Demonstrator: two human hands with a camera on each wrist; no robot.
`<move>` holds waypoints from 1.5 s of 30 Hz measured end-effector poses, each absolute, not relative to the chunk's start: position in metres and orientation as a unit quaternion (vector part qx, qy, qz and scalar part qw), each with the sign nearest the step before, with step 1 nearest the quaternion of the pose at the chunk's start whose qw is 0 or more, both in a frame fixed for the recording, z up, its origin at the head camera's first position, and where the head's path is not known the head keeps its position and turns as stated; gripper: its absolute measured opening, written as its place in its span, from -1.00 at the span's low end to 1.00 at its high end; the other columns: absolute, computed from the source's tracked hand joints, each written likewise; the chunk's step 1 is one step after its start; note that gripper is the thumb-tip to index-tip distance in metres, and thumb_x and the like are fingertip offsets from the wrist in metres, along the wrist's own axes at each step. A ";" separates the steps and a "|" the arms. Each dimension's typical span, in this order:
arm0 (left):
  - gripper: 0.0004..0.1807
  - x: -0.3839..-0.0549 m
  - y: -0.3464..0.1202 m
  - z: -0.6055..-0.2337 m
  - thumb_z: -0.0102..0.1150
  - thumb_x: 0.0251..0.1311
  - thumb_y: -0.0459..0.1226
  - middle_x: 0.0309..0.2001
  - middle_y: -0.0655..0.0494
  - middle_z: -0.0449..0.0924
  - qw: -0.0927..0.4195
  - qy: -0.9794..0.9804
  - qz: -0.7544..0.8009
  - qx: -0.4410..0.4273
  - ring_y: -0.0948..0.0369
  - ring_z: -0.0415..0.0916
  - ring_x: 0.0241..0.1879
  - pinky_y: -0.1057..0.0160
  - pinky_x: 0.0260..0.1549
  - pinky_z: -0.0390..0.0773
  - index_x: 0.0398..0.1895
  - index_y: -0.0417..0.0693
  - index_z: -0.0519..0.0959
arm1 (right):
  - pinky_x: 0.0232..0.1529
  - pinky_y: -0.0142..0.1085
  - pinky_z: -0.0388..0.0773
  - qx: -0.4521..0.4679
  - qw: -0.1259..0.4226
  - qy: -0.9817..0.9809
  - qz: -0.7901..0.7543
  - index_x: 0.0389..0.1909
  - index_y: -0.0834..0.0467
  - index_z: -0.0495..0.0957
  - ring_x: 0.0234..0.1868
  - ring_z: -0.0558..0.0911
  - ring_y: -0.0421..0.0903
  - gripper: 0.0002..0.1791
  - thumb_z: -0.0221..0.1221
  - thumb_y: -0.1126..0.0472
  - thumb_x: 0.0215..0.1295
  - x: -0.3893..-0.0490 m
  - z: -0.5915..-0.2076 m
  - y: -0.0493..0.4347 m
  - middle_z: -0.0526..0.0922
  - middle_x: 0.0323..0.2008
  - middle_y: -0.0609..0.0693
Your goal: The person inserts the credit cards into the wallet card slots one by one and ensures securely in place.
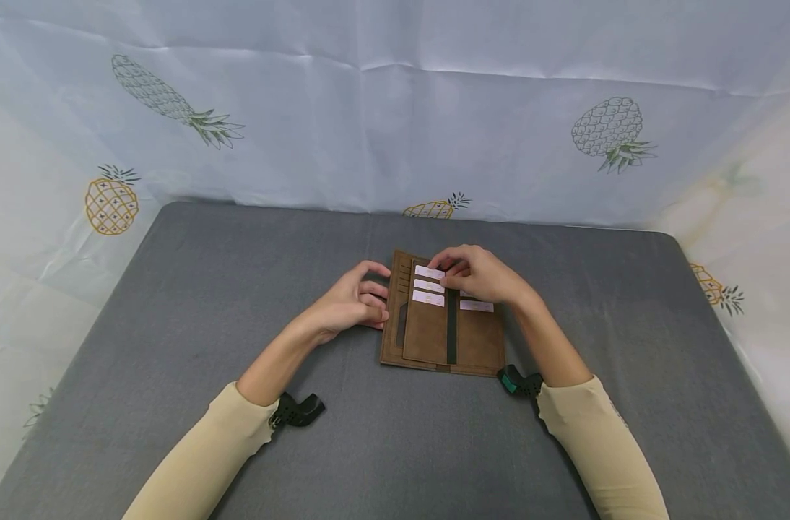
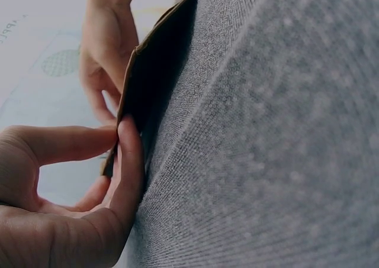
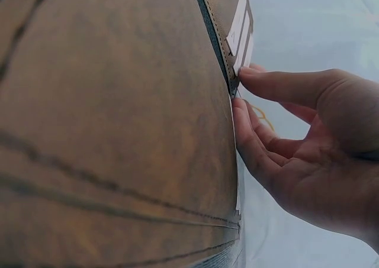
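Observation:
A brown wallet (image 1: 427, 347) lies opened out on the grey table, with a dark strip down its middle. Three white cards show in a column on its inner left panel, the top card (image 1: 427, 272) uppermost. My left hand (image 1: 349, 303) pinches the wallet's left edge; in the left wrist view the thumb and a finger (image 2: 130, 155) meet on that edge. My right hand (image 1: 482, 274) reaches over the wallet's top, thumb and fingers curled at the right end of the top card. In the right wrist view its thumb (image 3: 278, 84) presses at the cards' edge.
Another white card (image 1: 476, 306) shows on the wallet's right panel, with one above it partly behind the right hand. The grey table (image 1: 239, 267) spreads around the wallet. A pineapple-print curtain (image 1: 291, 144) hangs behind and at both sides. Each wrist wears a black camera mount (image 1: 297, 409).

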State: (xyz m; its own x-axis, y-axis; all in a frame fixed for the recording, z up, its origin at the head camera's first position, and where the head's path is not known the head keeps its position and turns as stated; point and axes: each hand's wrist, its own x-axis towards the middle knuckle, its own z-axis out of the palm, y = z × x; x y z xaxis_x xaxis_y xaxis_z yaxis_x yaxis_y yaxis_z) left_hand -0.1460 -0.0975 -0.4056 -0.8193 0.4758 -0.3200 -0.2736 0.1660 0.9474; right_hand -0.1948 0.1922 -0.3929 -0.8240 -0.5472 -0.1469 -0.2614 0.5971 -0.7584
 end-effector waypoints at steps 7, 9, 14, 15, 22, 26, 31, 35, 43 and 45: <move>-0.18 -0.145 -0.097 -0.405 0.16 0.24 -0.64 0.20 -0.24 0.49 0.292 0.707 0.640 0.070 0.17 0.69 -0.14 0.13 -0.15 0.85 0.56 -0.12 0.21 | 0.13 0.09 0.75 -0.234 0.184 0.875 -0.381 0.27 0.25 0.67 0.14 0.76 0.21 -0.67 0.25 0.34 0.56 -0.194 -0.392 0.192 0.71 0.11 0.27; -0.18 -0.145 -0.097 -0.406 0.15 0.24 -0.64 0.20 -0.25 0.49 0.292 0.708 0.639 0.070 0.17 0.69 -0.14 0.13 -0.15 0.85 0.56 -0.12 0.21 | 0.08 0.02 0.76 -0.232 0.187 0.875 -0.382 0.29 0.25 0.66 0.13 0.77 0.19 -0.65 0.24 0.33 0.58 -0.194 -0.391 0.193 0.72 0.12 0.28; -0.18 -0.145 -0.097 -0.405 0.16 0.22 -0.64 0.19 -0.24 0.50 0.290 0.709 0.639 0.072 0.17 0.69 -0.15 0.14 -0.16 0.85 0.56 -0.14 0.21 | -0.08 -0.22 0.66 -0.220 0.193 0.872 -0.392 0.34 0.22 0.64 0.07 0.78 0.15 -0.63 0.20 0.31 0.61 -0.195 -0.387 0.200 0.72 0.19 0.26; -0.18 -0.145 -0.097 -0.405 0.16 0.22 -0.64 0.19 -0.25 0.50 0.290 0.709 0.639 0.072 0.17 0.69 -0.15 0.14 -0.16 0.85 0.55 -0.15 0.21 | -0.09 -0.23 0.63 -0.218 0.193 0.871 -0.395 0.34 0.22 0.64 0.06 0.78 0.14 -0.63 0.21 0.30 0.61 -0.196 -0.385 0.202 0.71 0.20 0.26; -0.18 -0.144 -0.096 -0.404 0.17 0.24 -0.64 0.22 -0.30 0.50 0.290 0.713 0.633 0.078 0.17 0.69 -0.13 0.13 -0.15 0.86 0.56 -0.16 0.20 | 0.08 -0.13 0.72 -0.198 0.183 0.870 -0.414 0.38 0.25 0.60 0.16 0.78 0.19 -0.60 0.20 0.26 0.63 -0.195 -0.371 0.222 0.66 0.30 0.27; -0.19 -0.144 -0.097 -0.403 0.17 0.25 -0.65 0.24 -0.31 0.50 0.289 0.716 0.630 0.080 0.16 0.70 -0.13 0.10 -0.13 0.86 0.57 -0.16 0.20 | 0.16 -0.07 0.74 -0.189 0.168 0.871 -0.422 0.39 0.26 0.58 0.19 0.75 0.22 -0.58 0.21 0.23 0.63 -0.193 -0.360 0.233 0.63 0.34 0.29; -0.17 -0.144 -0.099 -0.403 0.15 0.25 -0.66 0.25 -0.32 0.48 0.287 0.720 0.626 0.082 0.16 0.70 -0.15 0.08 -0.14 0.86 0.58 -0.16 0.18 | 0.17 -0.24 0.69 -0.177 0.143 0.877 -0.423 0.41 0.23 0.58 0.23 0.73 0.09 -0.57 0.22 0.21 0.63 -0.191 -0.348 0.245 0.63 0.38 0.26; -0.14 -0.143 -0.099 -0.404 0.17 0.26 -0.66 0.26 -0.33 0.47 0.285 0.725 0.622 0.083 0.15 0.68 -0.16 0.10 -0.15 0.85 0.60 -0.15 0.14 | 0.16 -0.35 0.67 -0.153 0.134 0.878 -0.432 0.40 0.16 0.60 0.18 0.74 -0.13 -0.59 0.22 0.18 0.63 -0.188 -0.340 0.252 0.63 0.39 0.22; -0.14 -0.143 -0.099 -0.403 0.21 0.27 -0.63 0.28 -0.35 0.47 0.286 0.733 0.610 0.095 0.11 0.70 -0.12 0.09 -0.13 0.86 0.60 -0.15 0.14 | 0.15 -0.36 0.67 -0.123 0.118 0.886 -0.431 0.39 0.05 0.62 0.12 0.75 -0.22 -0.61 0.20 0.11 0.65 -0.182 -0.329 0.265 0.69 0.30 0.15; -0.14 -0.142 -0.100 -0.403 0.22 0.28 -0.61 0.29 -0.36 0.47 0.286 0.736 0.606 0.096 0.09 0.70 -0.10 0.08 -0.11 0.86 0.61 -0.15 0.13 | 0.12 -0.40 0.67 -0.118 0.110 0.887 -0.432 0.37 0.04 0.64 0.09 0.75 -0.22 -0.63 0.22 0.11 0.64 -0.180 -0.327 0.267 0.72 0.24 0.08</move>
State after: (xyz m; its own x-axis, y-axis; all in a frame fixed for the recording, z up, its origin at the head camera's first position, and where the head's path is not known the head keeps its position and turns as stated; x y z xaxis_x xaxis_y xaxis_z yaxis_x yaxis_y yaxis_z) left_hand -0.1425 -0.0996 -0.4029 -0.8179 0.4880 -0.3048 -0.2047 0.2482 0.9468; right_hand -0.1805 0.2671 -0.3268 -0.9480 -0.3045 -0.0924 -0.1148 0.5982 -0.7931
